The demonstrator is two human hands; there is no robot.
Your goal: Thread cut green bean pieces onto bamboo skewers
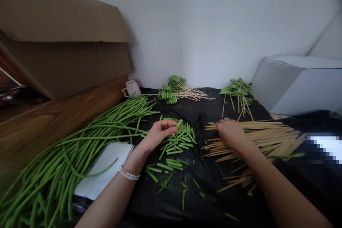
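Note:
My left hand [162, 131] pinches a short cut piece of green long bean [179, 123] between thumb and fingers, above a loose pile of cut bean pieces [184, 137]. Under my right hand [230, 132] lies a spread of thin bamboo skewers [267, 139]. Its fingers are bent closed at the skewers' left ends, around a skewer as far as I can see; the fingertips are partly hidden. More cut pieces [171, 165] are scattered on the black plastic sheet [208, 185] nearer to me.
Whole long beans [80, 149] cover the left side, partly over a white packet [107, 164]. Skewered beans [168, 92] lie at the back, with another bunch [239, 91] further right. A white mug [133, 88], cardboard box [66, 42] and white box [299, 82] stand around.

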